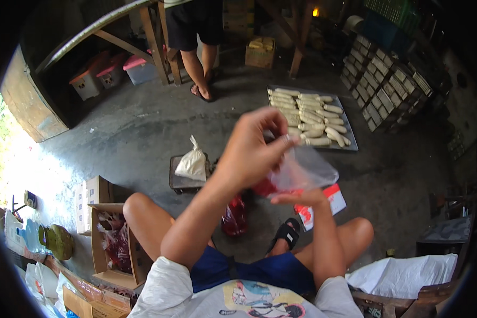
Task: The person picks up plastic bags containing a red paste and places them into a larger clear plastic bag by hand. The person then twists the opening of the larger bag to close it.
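My left hand (pixel 257 143) is raised in the middle, fingers pinched on the top edge of a clear plastic bag (pixel 307 164), with red contents low in it. My right hand (pixel 299 197) is beneath the bag, palm up, fingers stretched out; whether it bears the bag's weight I cannot tell. A dark red bag (pixel 233 214) lies on the floor between my legs, and a red-and-white box (pixel 331 204) sits behind my right hand. A tied bag of pale powder (pixel 191 164) rests on a low scale (pixel 177 183) left of my hands.
A metal tray (pixel 350 143) of long pale rolls lies ahead. Another person's legs (pixel 191 63) stand by a wooden bench (pixel 159 58). Stacked blocks (pixel 373 79) are at right; an open carton of dark red bags (pixel 119 246), a green gas cylinder (pixel 55 241) and plastic tubs (pixel 98 79) are at left.
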Available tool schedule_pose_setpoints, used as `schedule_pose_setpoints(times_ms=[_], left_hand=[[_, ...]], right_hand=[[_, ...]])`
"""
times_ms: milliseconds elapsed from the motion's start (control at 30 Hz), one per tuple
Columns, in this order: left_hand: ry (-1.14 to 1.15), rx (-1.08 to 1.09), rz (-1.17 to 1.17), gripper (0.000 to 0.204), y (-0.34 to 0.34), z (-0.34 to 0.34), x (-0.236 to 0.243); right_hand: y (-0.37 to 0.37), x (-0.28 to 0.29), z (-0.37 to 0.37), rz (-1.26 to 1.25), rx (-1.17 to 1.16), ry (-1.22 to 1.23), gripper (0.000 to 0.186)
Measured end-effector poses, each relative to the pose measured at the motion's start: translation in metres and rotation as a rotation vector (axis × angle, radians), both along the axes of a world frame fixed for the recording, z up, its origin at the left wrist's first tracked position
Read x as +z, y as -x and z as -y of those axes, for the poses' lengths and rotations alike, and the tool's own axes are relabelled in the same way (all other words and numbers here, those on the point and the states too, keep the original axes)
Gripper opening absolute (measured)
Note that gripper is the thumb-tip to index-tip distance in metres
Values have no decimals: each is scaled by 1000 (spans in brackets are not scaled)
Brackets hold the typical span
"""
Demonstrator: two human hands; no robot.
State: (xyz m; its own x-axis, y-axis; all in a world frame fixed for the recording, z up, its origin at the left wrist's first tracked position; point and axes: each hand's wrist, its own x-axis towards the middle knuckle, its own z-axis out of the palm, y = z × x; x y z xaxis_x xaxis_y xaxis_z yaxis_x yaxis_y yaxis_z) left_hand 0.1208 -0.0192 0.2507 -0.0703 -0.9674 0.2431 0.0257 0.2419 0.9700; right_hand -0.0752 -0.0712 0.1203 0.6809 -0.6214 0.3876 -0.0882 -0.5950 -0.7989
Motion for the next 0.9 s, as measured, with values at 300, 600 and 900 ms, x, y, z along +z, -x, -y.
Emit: schedule_pose_setpoints(times_ms=[300, 600, 900], left_hand=[[10, -565, -379, 112, -47, -14, -96], [110, -458, 47, 53, 25, -91, -153], [1, -674, 63, 17, 23, -101, -129]], right_hand=[[-41, 71, -51, 17, 457, -120, 11], [-39, 81, -72, 117, 592, -192, 19], [-23, 74, -96, 102, 466, -630, 15]])
